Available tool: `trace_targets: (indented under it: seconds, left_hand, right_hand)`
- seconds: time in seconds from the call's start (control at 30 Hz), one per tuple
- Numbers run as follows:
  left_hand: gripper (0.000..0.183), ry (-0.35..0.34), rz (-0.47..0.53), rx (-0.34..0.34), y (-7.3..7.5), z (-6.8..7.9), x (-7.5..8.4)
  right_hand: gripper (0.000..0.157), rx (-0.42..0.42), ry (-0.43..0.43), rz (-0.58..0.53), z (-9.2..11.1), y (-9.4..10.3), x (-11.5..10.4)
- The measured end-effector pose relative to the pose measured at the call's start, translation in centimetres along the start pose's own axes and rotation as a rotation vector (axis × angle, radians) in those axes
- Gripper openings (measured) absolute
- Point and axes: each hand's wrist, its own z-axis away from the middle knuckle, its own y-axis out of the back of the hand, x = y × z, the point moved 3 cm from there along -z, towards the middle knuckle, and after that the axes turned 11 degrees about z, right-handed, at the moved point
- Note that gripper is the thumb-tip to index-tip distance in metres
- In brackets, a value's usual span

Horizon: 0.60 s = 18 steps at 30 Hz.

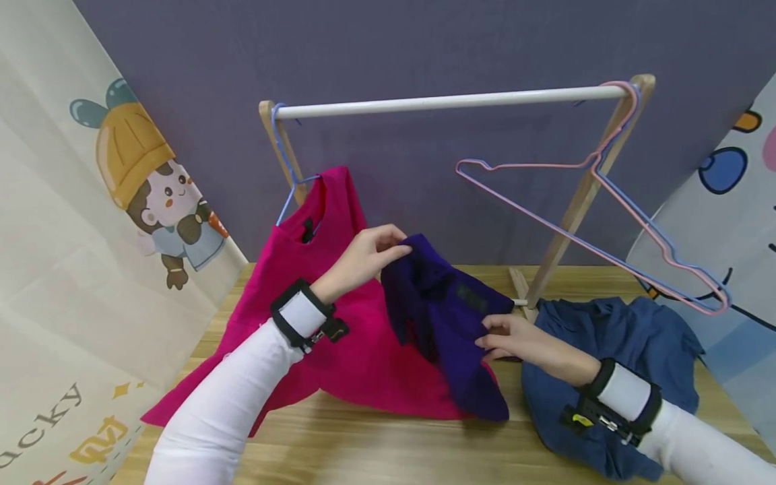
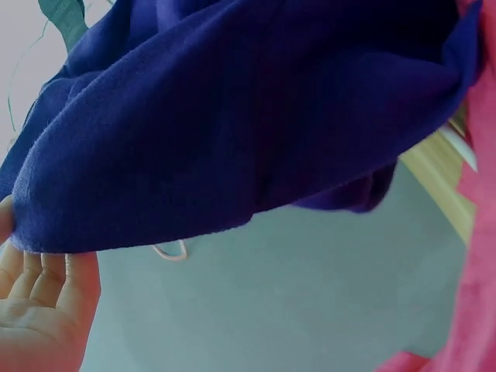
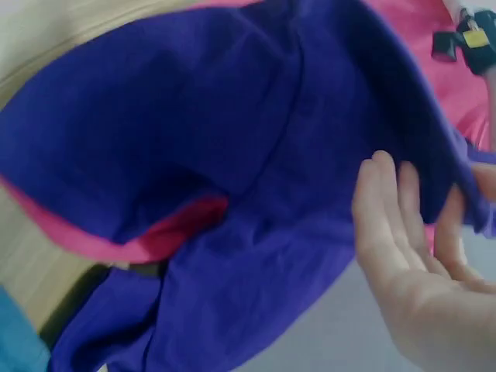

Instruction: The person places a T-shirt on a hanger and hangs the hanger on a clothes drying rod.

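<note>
A dark purple shirt (image 1: 451, 313), bunched and with a dark patch on it, hangs between the two hands. The left hand (image 1: 370, 256) pinches its upper left edge between thumb and fingers. At the right edge, the right hand (image 1: 524, 343) holds the cloth with thumb and index finger, while the other fingers (image 3: 380, 201) stay fairly straight in the right wrist view. Behind the purple shirt, a bright pink shirt (image 1: 315, 323) hangs on a blue hanger (image 1: 280, 145), its lower part spread over the wooden table (image 1: 339, 451).
A rack with a white rail (image 1: 448, 102) and wooden posts stands at the back. Pink and blue hangers (image 1: 597, 158) hang together from its right end. A crumpled blue garment (image 1: 612, 330) lies on the table under the right forearm. Printed curtains (image 1: 67, 269) flank both sides.
</note>
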Motion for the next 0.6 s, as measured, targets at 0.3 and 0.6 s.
trace_targets:
  seconds: [0.3,0.6]
  left_hand:
    - [0.007,0.037,-0.038,-0.039,1.4,1.0,-1.4]
    - [0.008,0.059,-0.068,-0.110,1.4,2.0,-0.5]
  right_hand:
    - [0.054,0.139,-0.124,0.090,2.0,3.5,0.4]
    - [0.046,0.222,-0.135,0.257,3.4,7.2,-0.7]
